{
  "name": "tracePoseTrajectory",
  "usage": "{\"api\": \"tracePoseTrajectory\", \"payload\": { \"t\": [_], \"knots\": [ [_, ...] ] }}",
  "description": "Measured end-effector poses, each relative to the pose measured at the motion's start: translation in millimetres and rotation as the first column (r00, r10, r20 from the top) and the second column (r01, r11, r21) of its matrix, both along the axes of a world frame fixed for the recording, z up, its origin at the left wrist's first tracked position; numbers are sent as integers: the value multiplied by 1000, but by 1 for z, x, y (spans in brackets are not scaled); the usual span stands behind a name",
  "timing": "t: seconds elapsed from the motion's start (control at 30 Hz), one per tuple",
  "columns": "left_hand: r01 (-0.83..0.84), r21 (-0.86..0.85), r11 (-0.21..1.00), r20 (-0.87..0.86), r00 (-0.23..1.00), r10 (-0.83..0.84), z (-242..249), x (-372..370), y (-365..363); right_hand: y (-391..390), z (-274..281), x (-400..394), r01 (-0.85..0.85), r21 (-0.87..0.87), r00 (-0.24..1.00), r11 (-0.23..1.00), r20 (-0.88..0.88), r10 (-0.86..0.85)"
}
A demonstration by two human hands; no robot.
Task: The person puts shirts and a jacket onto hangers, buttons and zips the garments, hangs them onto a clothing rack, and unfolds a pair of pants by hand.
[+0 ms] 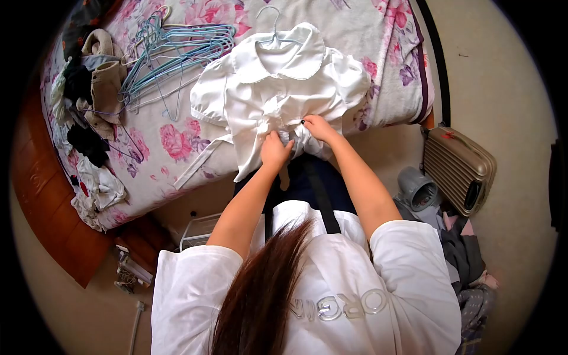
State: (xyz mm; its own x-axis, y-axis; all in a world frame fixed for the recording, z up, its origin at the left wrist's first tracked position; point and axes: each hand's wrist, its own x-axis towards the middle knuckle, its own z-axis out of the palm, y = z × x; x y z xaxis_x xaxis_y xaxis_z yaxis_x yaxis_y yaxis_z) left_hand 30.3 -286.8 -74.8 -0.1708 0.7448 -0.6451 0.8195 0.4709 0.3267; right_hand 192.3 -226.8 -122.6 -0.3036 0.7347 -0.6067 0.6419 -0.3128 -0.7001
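A white short-sleeved blouse [254,94] with a wide round collar lies front up on the bed. Inside its neck is a light blue hanger [276,39], its hook pointing away from me. My left hand [276,150] is closed on the blouse's lower front, fingers bent into the cloth. Just to the right, my right hand [320,128] pinches the fabric near the front opening, where the cloth is bunched. A white tie strip [204,161] trails from the blouse's left side across the bedspread. The fingertips of both hands are partly hidden by folds.
A pile of blue and white hangers [183,50] lies on the flowered bedspread [160,171]. Mixed clothes [100,89] are heaped along the bed's left side. On the floor at right stand a bronze suitcase [458,168], a grey bin [417,190] and piled dark clothes [464,254].
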Motion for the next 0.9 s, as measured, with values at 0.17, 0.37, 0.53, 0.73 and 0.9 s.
{"api": "tracePoseTrajectory", "payload": {
  "t": [0.17, 0.37, 0.53, 0.73, 0.9],
  "knots": [
    [-35, -51, 998, -102, 994, 30, -12, 2, 11, 11, 2, 10, -157, -196, 988, 968, -26, 155],
    [1, 19, 1000, -88, 996, 1, -6, -4, 9, -12, 48, -17, -108, 498, 964, 860, 263, -31],
    [-99, 92, 991, -17, 995, 101, 2, -7, 2, -44, 43, -33, -135, 481, 980, 866, 195, 44],
    [-159, 135, 978, -38, 986, 165, 3, -5, 2, -49, 42, -40, -202, 659, 978, 725, 176, 112],
    [-160, 109, 981, 48, 987, 156, 4, -11, 3, -52, 34, -35, -274, 603, 948, 750, 300, 105]
  ]
}}
